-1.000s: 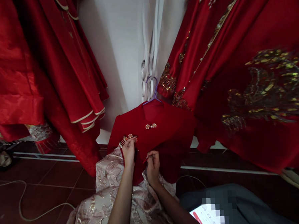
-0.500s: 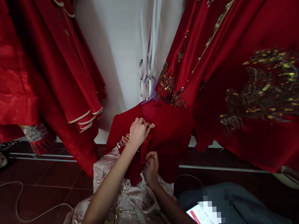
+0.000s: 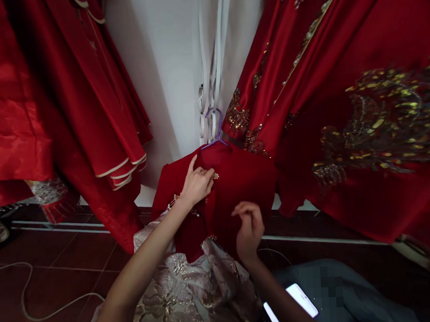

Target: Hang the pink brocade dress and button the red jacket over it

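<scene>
A short red jacket hangs on a purple wire hanger. My left hand is closed at the jacket's front edge beside a small pearl button, one finger stretched towards the collar. Its fingertips are partly hidden. My right hand is off the front edge, over the right-hand panel, with bent fingers apart and nothing visible in them. A beaded ornament shows partly behind my left wrist. Under the jacket spreads a pale, shiny patterned skirt.
Red garments hang at left, and a gold-sequined red garment at right. White straps run down the pale wall to the hanger. A lit phone lies on a grey-blue clothed leg. A cable curls across the tiled floor.
My right hand has let go of the lower front edge and moved right and slightly up. My left hand stays by the pearl button, one finger now stretched out upward.
</scene>
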